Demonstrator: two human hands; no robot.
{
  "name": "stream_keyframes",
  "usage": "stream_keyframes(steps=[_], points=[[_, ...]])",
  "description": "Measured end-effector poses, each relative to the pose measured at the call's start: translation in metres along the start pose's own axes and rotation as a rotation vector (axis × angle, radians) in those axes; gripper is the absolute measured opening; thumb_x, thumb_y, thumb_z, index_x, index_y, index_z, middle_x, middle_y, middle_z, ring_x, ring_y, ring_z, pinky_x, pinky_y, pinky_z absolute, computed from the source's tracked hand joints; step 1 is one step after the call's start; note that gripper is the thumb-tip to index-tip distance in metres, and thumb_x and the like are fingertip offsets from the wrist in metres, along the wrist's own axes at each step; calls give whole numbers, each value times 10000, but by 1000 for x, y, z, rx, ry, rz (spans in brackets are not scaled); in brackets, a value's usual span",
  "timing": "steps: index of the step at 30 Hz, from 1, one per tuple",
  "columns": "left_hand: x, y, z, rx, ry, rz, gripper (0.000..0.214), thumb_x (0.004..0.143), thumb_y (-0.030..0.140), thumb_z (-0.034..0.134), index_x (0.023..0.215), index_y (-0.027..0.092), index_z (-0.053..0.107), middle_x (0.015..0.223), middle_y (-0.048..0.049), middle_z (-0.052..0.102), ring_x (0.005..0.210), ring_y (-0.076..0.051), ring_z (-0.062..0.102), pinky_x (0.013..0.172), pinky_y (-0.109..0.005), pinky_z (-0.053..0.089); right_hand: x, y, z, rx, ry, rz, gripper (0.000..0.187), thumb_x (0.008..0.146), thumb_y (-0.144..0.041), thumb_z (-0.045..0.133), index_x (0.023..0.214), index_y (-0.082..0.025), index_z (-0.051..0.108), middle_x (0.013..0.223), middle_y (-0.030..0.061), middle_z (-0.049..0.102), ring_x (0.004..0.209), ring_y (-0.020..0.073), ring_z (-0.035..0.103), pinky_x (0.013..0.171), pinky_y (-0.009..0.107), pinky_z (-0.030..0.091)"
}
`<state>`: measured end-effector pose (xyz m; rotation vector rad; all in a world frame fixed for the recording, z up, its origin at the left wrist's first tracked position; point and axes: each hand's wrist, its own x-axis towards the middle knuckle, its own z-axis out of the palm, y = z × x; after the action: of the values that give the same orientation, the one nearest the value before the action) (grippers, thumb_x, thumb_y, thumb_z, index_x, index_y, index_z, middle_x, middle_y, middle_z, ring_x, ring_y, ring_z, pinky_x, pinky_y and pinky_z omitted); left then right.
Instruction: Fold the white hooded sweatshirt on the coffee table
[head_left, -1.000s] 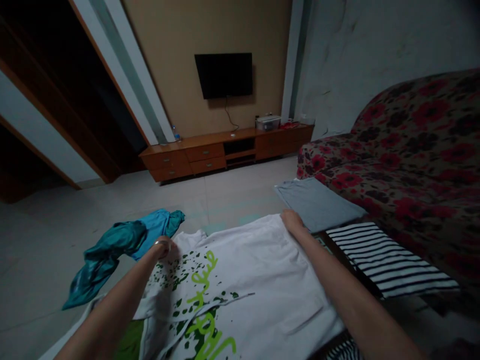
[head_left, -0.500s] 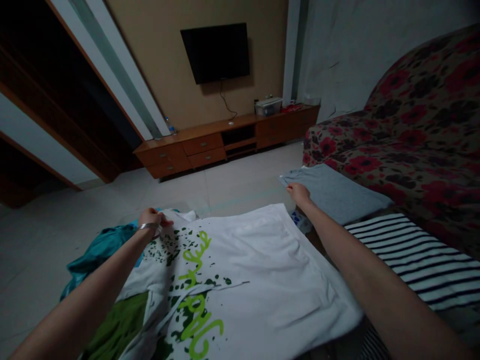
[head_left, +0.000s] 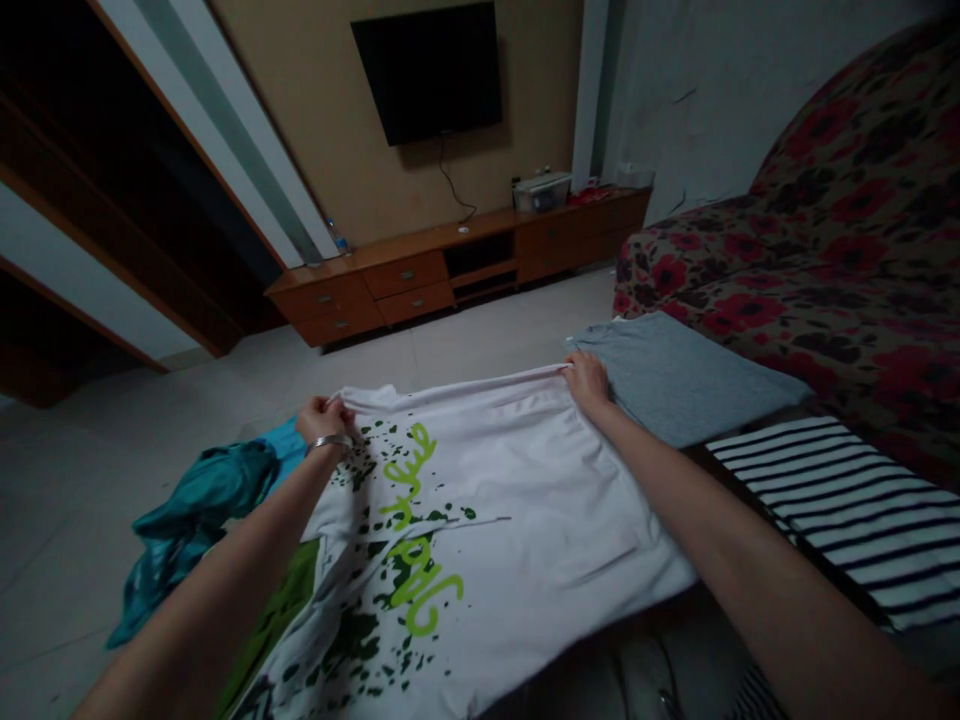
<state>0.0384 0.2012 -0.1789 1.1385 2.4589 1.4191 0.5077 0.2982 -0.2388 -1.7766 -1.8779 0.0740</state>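
A white sweatshirt (head_left: 525, 480) with bright green lettering, dark green splatters and a thin drawstring lies spread out in front of me. My left hand (head_left: 324, 422) is closed on its far edge at the left; a bracelet circles that wrist. At the far right corner, my right hand (head_left: 586, 380) pinches the hem, and the fabric is drawn fairly straight between both hands. Right beside my right hand lies a folded grey garment (head_left: 690, 380). Green fabric (head_left: 281, 610) shows under my left forearm, partly hidden.
Crumpled teal clothing (head_left: 199, 500) lies at the left. A black-and-white striped garment (head_left: 855, 510) is at the right, before a floral sofa (head_left: 750, 290). Farther off stand a wooden TV cabinet (head_left: 409, 285) and a wall-mounted television (head_left: 427, 75).
My right hand has come off the area by the grey garment's corner and now grips the sweatshirt's far right corner. The far edge is lifted and pulled away from me. My left hand moved slightly right.
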Motion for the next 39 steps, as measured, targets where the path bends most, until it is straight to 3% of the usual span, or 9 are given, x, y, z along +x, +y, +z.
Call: stream_keyframes(steps=[5,9,13,19,24,28,31,35,39], points=[[-30,9,23,162,-120,346,753,702,235,664,1382,129,360,1449,-197,322,1302,-292,384,1054,-414,365,-8,-13,2,-89,91,-27,372,859,-195,507,1226,-135,525,1212,182,545,1105,277,461,900,389,353],[-95,5,35,506,-289,555,621,856,392,516,1420,183,362,1542,-154,166,1402,-334,192,1090,-514,272,-36,-22,18,-87,-62,-309,314,906,-252,464,1193,-190,577,1314,134,513,1227,270,407,985,404,314],[-146,-24,36,727,-496,573,591,905,537,346,1420,248,377,1541,-95,219,1407,-349,165,1065,-600,233,-58,0,33,-73,-215,-469,370,937,-356,425,1271,-242,533,1397,83,466,1323,235,339,1052,408,270],[-144,-34,26,709,-576,488,575,910,482,378,1413,203,376,1514,-126,280,1400,-307,212,1100,-547,217,-63,13,9,-125,-271,-374,425,923,-306,458,1314,-144,494,1399,141,452,1311,224,368,1071,361,276],[-174,-13,-45,498,-604,576,467,867,373,481,1277,150,510,1448,-141,364,1332,-266,348,1094,-410,320,-123,-1,-64,-105,-326,-386,377,886,-227,491,1237,-110,561,1307,152,526,1213,227,451,1031,326,318],[-263,-26,-146,372,-669,731,348,894,409,437,1127,208,600,1316,-118,489,1214,-264,454,1020,-449,386,-201,29,-131,-109,-452,-396,246,865,-210,502,1042,-134,654,1084,115,627,1073,214,521,963,298,353],[-338,-53,-198,403,-716,773,404,854,431,516,1218,260,551,1317,-113,491,1205,-277,454,983,-450,407,-251,61,-162,-161,-484,-340,232,844,-182,518,1032,-164,652,1068,103,625,1054,213,526,933,288,364],[-392,-80,-219,501,-668,776,424,832,322,542,1252,270,533,1298,-115,522,1192,-283,467,960,-446,405,-291,81,-176,-216,-464,-308,334,824,-110,509,1134,-179,609,1159,107,591,1094,213,507,929,293,364],[-389,-83,-229,522,-661,722,281,841,222,476,1065,252,643,1094,-95,619,1020,-241,552,861,-374,437,-308,74,-183,-284,-413,-325,267,859,-106,445,1034,-182,632,1058,103,608,1030,211,511,883,290,372]])
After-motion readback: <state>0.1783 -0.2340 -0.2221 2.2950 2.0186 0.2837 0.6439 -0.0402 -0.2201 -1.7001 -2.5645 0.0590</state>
